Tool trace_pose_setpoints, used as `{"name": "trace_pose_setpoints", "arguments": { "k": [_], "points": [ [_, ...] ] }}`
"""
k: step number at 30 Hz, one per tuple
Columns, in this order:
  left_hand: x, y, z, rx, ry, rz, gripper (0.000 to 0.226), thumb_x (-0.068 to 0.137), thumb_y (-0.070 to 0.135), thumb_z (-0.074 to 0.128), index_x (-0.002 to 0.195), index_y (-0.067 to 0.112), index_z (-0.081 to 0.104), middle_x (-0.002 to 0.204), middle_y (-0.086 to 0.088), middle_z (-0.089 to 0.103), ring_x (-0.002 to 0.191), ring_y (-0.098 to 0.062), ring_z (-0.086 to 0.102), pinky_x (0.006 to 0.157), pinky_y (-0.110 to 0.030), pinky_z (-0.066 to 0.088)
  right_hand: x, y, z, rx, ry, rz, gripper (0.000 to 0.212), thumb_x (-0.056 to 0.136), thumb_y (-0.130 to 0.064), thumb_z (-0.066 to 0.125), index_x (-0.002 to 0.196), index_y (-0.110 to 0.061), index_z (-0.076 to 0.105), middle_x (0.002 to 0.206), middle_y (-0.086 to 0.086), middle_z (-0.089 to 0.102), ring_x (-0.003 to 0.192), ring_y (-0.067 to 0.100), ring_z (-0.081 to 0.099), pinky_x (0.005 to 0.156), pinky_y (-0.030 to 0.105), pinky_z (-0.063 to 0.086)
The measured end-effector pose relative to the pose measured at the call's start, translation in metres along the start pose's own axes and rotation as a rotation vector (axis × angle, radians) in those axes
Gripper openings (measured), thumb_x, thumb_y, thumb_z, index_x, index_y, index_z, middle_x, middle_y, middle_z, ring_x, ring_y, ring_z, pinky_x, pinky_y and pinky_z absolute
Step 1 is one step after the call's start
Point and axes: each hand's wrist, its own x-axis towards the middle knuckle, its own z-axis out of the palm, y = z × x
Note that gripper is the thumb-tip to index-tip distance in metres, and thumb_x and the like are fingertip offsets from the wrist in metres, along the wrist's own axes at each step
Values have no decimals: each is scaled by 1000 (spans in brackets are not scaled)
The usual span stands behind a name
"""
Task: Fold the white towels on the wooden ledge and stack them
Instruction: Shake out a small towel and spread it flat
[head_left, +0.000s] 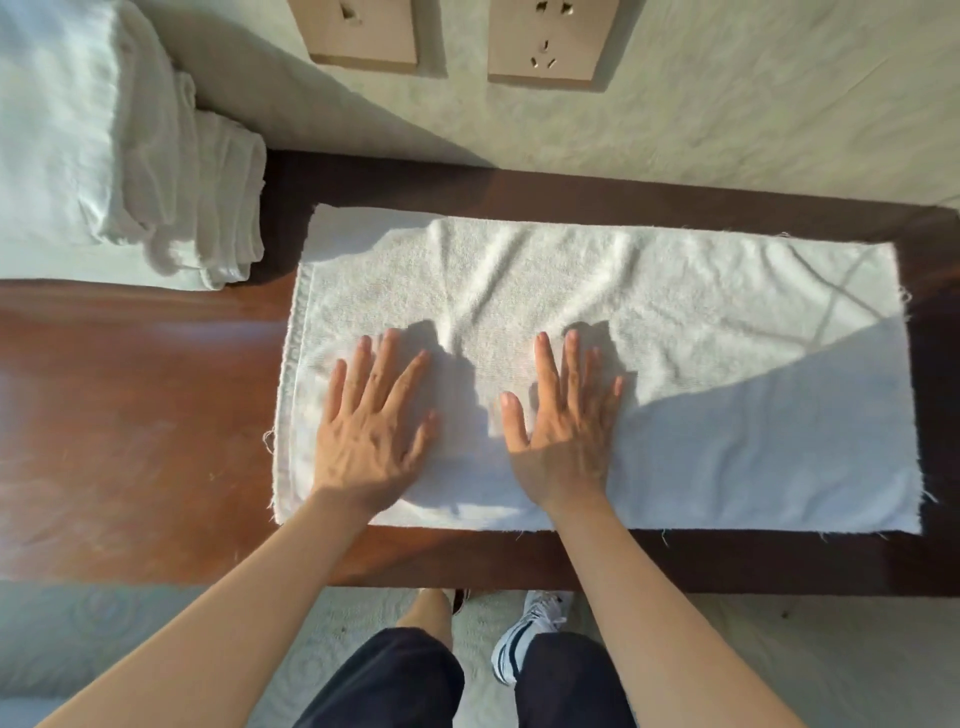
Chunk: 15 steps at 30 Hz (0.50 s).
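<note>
While your left hand (371, 426) and right hand (563, 423) press flat, fingers spread and straight, on the near-left half of the white towel (675, 332), you are likely smoothing its creases before a fold. It lies lengthwise on the wooden ledge (130, 405), far edge near the wall. Bare wood lies open leftward; the stack of folded towels (130, 156) sits far left, apart.

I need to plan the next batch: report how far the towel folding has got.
Done: a stack of folded towels sits at the ledge's left end. In hand: left hand and right hand press one towel flat. Left: fold it, then stack it.
</note>
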Motion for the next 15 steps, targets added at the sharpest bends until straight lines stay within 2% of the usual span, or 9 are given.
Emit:
{"name": "trace_pose_setpoints", "arguments": {
  "k": [4, 6, 8, 10, 12, 15],
  "points": [
    [48, 53, 7, 37, 10, 149, 65, 103, 54, 22, 162, 31, 10, 170, -1, -3, 156, -23, -8, 127, -44, -1, 21, 10, -7, 2, 109, 77, 65, 102, -54, 23, 162, -32, 12, 171, 1, 1, 157, 27, -1, 124, 58, -1],
    [63, 62, 16, 93, -34, 151, 66, 103, 57, 18, 161, 34, 0, 170, 1, -10, 155, -21, -15, 127, -44, -4, 30, 21, -3, -53, 83, 125, 66, 101, -56, 22, 162, -34, 9, 170, 0, -1, 157, 30, -5, 123, 62, -1],
    [70, 58, 22, 143, -54, 116, 68, 101, 61, 13, 161, 34, -5, 169, 3, -14, 154, -20, -19, 126, -45, -4, 34, 27, 0, -104, 54, 92, 66, 101, -57, 19, 162, -33, 7, 170, 1, -3, 156, 32, -7, 122, 62, 0],
    [69, 55, 22, 131, -42, 83, 70, 100, 61, 15, 162, 31, 0, 170, 2, -11, 155, -22, -16, 127, -47, -1, 33, 28, -5, -41, 78, 69, 65, 102, -55, 24, 162, -33, 13, 171, 2, 2, 157, 30, -3, 123, 60, 1],
    [65, 65, 17, 81, -2, 71, 71, 99, 57, 23, 162, 26, 15, 170, -3, -2, 156, -26, -8, 127, -49, 3, 28, 37, -12, -18, 135, 113, 63, 102, -53, 25, 161, -33, 15, 170, 2, 5, 157, 27, 1, 124, 60, 3],
    [65, 106, 15, -6, 59, 198, 65, 98, 47, 27, 159, 22, 28, 169, -7, 5, 156, -29, 0, 127, -48, 6, 21, 54, -13, -98, -1, 201, 65, 102, -59, 10, 160, -32, -2, 167, 0, -20, 155, 28, -15, 122, 63, -3]
  ]
}}
